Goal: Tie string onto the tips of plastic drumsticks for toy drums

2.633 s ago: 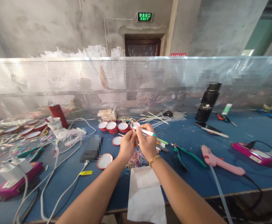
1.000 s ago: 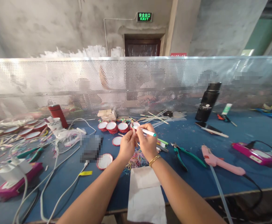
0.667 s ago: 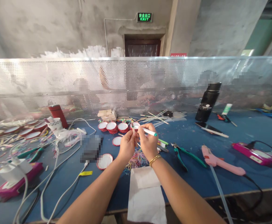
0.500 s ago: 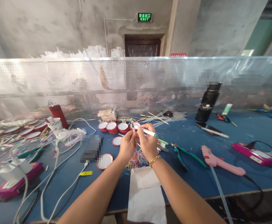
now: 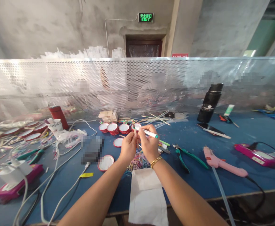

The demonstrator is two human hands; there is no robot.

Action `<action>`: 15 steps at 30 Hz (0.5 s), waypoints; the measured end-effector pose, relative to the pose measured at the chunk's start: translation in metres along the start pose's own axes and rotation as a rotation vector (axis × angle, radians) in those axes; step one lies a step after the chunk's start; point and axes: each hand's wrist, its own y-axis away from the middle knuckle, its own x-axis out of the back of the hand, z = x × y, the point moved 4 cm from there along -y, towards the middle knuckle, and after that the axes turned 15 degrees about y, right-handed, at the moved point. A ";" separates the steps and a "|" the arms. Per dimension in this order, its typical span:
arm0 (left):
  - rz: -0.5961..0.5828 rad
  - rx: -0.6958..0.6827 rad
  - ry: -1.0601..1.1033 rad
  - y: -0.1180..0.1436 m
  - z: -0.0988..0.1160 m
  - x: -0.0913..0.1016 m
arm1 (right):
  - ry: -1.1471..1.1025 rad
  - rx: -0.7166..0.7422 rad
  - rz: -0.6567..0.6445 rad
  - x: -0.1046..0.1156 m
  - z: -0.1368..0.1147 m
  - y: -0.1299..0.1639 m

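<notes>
My right hand (image 5: pixel 149 141) is closed on a white marker pen (image 5: pixel 150 133) with a teal end, its other end turned toward my left hand. In the fingers of my left hand (image 5: pixel 128 146) a thin wooden stick (image 5: pixel 134 126) stands nearly upright, with dark marks near its top. The two hands meet fingertip to fingertip, so the pen's tip is hidden. Behind them sit several round red-rimmed white discs (image 5: pixel 112 127). Below lies a heap of coloured rubber-like strands (image 5: pixel 138 160), partly under a white cloth or paper (image 5: pixel 148 194).
To the right lie green-handled cutters (image 5: pixel 189 157), a pink glue gun (image 5: pixel 222 163), a power strip (image 5: pixel 256 155) and a black bottle (image 5: pixel 210 103). On the left are a phone-like dark device (image 5: pixel 92 150), white cables and a red bottle (image 5: pixel 58 116). A perforated screen (image 5: pixel 118 81) stands behind.
Both hands keep nearly the same place and hold on the pen and the stick. Only a very slight shift of the whole view shows.
</notes>
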 end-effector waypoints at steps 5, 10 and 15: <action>0.000 -0.001 0.004 0.000 -0.001 -0.001 | -0.022 0.000 -0.043 -0.002 0.000 0.001; -0.002 -0.004 0.010 0.000 0.001 -0.002 | 0.006 -0.016 -0.010 -0.001 0.004 0.000; -0.007 -0.005 0.007 0.001 0.003 -0.002 | 0.004 -0.015 0.022 0.000 0.003 -0.001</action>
